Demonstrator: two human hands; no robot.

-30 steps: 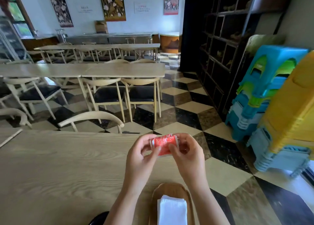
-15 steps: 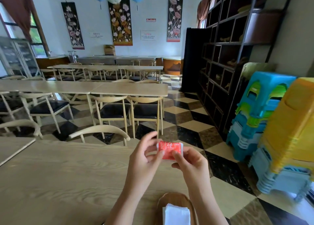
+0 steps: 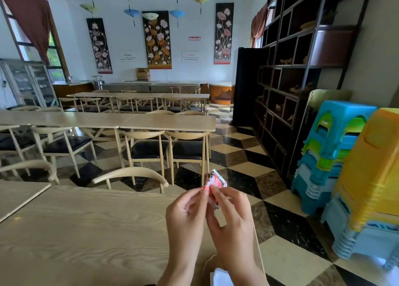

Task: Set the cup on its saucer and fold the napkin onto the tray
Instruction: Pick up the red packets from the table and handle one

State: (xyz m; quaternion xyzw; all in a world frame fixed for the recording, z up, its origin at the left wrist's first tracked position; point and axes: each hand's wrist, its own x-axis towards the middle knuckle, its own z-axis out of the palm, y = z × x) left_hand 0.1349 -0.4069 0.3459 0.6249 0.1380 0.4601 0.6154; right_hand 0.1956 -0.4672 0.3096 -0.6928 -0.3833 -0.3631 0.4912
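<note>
Both hands are raised over the right end of the wooden table (image 3: 90, 231). My left hand (image 3: 186, 212) and my right hand (image 3: 232, 216) pinch a small red and white packet (image 3: 216, 183) between their fingertips; the packet is crumpled and tilted. At the bottom edge, under my right wrist, a sliver of the wooden tray (image 3: 208, 264) shows with the white folded napkin (image 3: 220, 278) lying on it. No cup or saucer is in view.
A curved chair back (image 3: 129, 174) stands just beyond the table's far edge. Stacked blue, green and yellow plastic stools (image 3: 345, 173) fill the right side on the checkered floor. More tables and chairs (image 3: 168, 124) stand farther back, dark shelving along the right wall.
The view has tilted up, so the tray and napkin have slid almost out of frame. The packet, held flat before, is now twisted and crumpled between my fingertips.
</note>
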